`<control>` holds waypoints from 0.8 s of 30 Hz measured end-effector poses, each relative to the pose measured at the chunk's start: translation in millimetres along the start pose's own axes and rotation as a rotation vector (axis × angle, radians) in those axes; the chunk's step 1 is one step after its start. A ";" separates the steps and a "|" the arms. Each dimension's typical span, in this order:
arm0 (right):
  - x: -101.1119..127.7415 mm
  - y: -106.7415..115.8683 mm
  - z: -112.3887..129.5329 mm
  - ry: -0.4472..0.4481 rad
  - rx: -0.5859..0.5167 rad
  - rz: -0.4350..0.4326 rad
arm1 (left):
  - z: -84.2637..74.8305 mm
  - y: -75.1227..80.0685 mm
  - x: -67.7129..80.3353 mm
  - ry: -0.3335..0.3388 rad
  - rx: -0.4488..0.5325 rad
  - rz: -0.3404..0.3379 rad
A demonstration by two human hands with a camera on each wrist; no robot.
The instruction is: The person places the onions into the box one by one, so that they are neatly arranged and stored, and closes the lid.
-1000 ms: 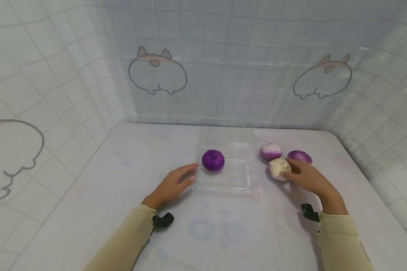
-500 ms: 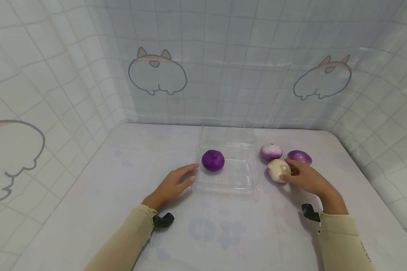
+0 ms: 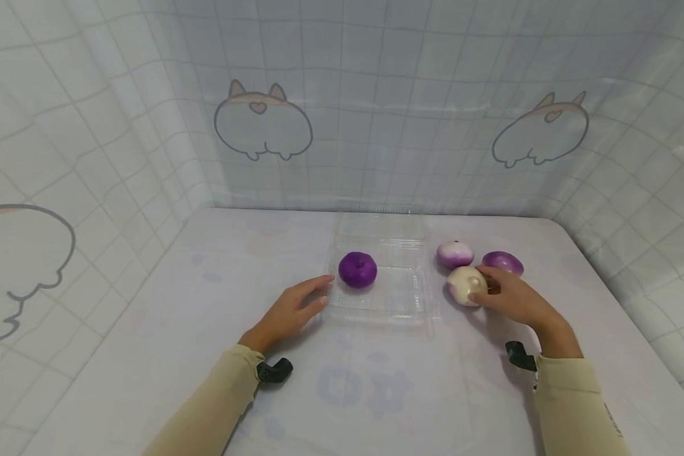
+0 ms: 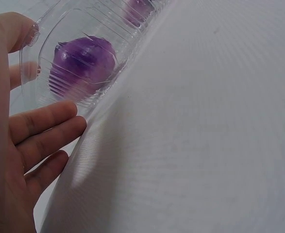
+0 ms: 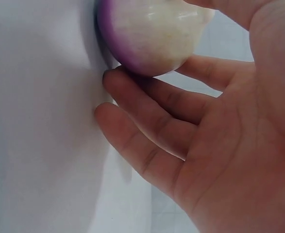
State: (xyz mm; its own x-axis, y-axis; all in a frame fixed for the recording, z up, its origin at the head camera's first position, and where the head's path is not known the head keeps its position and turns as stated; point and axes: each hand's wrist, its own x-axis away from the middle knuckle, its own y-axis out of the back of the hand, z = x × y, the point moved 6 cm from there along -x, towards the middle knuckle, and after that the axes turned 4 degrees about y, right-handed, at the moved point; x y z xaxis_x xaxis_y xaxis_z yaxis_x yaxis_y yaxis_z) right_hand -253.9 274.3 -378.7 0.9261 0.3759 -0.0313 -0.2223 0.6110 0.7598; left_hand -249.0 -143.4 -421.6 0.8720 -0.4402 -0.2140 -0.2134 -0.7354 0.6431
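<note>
While right hand (image 3: 515, 297) grips pale onion (image 3: 467, 285), white end up, left hand (image 3: 291, 310) relaxed against clear tray (image 3: 399, 307).

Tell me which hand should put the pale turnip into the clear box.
Right. The right hand already grips the pale turnip beside the clear box; the left hand rests at the box's far side.

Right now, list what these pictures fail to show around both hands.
- Head view: the right hand covers the pale onion's far side and part of the purple onion behind.
- Left wrist view: the clear tray blurs the onion inside; the left hand is cut by the frame edge.
</note>
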 end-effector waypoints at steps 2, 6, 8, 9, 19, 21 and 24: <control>-0.9 -1.1 -0.3 0.009 0.000 -0.005 | -0.3 0.2 0.1 -0.004 0.001 -0.001; -1.5 -2.7 0.0 0.008 0.002 -0.011 | 0.8 -0.2 -0.3 -0.010 -0.006 -0.001; -1.4 -3.2 0.8 0.007 0.007 -0.015 | 1.1 -0.4 -0.5 -0.009 -0.004 -0.002; -1.4 -3.5 1.5 0.008 0.008 -0.015 | 1.3 -0.5 -0.6 -0.009 -0.004 -0.003; -2.1 -5.8 1.0 0.000 0.016 -0.023 | 0.6 -0.7 0.1 -0.011 -0.006 -0.003; -1.6 -4.8 0.0 -0.005 0.023 -0.027 | 0.5 -0.4 0.2 -0.009 -0.007 -0.002; 0.0 -1.3 -1.7 -0.011 0.014 -0.031 | 0.1 0.0 0.5 -0.007 -0.005 -0.001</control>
State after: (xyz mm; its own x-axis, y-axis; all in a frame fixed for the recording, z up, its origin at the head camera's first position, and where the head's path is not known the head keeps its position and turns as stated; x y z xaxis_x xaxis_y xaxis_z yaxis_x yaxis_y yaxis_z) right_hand -254.1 274.6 -380.9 0.9358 0.3491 -0.0484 -0.1888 0.6127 0.7674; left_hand -248.6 -143.7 -421.8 0.8691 -0.4430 -0.2201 -0.2100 -0.7334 0.6465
